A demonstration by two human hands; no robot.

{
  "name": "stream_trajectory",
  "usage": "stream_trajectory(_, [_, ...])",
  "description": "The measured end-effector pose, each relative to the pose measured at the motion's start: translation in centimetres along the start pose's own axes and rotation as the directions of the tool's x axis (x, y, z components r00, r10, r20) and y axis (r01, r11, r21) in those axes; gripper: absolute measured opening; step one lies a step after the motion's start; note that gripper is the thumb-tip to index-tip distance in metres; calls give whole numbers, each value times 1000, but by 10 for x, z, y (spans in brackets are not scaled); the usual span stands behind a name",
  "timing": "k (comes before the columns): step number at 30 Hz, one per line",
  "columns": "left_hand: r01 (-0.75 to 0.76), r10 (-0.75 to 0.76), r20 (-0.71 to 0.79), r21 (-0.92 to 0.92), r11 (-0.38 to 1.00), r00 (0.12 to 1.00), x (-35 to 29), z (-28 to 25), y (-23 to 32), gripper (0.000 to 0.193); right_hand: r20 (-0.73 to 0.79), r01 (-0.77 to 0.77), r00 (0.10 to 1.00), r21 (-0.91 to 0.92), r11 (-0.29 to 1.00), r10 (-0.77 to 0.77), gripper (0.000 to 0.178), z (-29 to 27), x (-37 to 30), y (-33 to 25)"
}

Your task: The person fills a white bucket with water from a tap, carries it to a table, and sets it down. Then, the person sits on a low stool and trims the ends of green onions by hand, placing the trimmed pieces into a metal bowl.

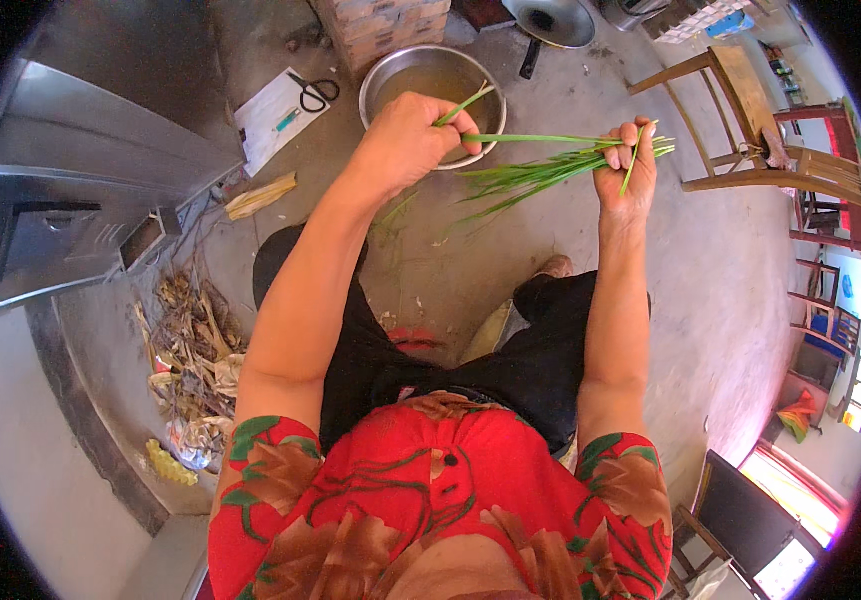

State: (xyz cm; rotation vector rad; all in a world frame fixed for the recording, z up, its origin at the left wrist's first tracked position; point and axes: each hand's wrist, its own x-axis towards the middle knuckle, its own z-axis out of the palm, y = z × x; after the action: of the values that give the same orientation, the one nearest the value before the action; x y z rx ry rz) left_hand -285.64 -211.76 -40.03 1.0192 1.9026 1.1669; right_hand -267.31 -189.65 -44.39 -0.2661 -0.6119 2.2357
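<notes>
My left hand point(419, 138) is closed with fingers pinched on a green stalk, over the near rim of a metal basin point(376, 75) holding murky liquid. A long green leaf point(541, 138) stretches from there across to my right hand point(628, 172). That hand is closed round a bunch of long thin chive-like leaves point(541, 176), whose tips fan out to the left. One more leaf point(635, 160) stands across its fingers. Left of the basin, black-handled scissors point(319, 92) and a small teal item point(288, 120) lie on a white sheet point(273, 145).
Dry husks and scraps point(196, 340) are heaped at the left beside a metal cabinet point(81, 200). A brick block point(386, 30) stands behind the basin, with a wok point(551, 20) to its right. A wooden bench point(741, 100) stands at the far right.
</notes>
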Motion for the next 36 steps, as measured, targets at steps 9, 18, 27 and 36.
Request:
stream_trajectory(9, [-67,76,71,-121,990,995,-2,7,-6,43,125,12,992,-166,986,9,16,5,-1,-3])
stream_trajectory(18, [35,15,119,-407,913,993,-3,13,4,35,64,-179,973,-402,898,222,16,39,-28,34])
stream_trajectory(27, [14,53,150,-412,911,987,3,45,-11,36,130,-264,911,-547,794,392,24,58,-49,60])
stream_trajectory(36, [249,-50,350,-552,795,935,-2,37,9,28,3,-228,960,-572,788,280,18,46,-50,65])
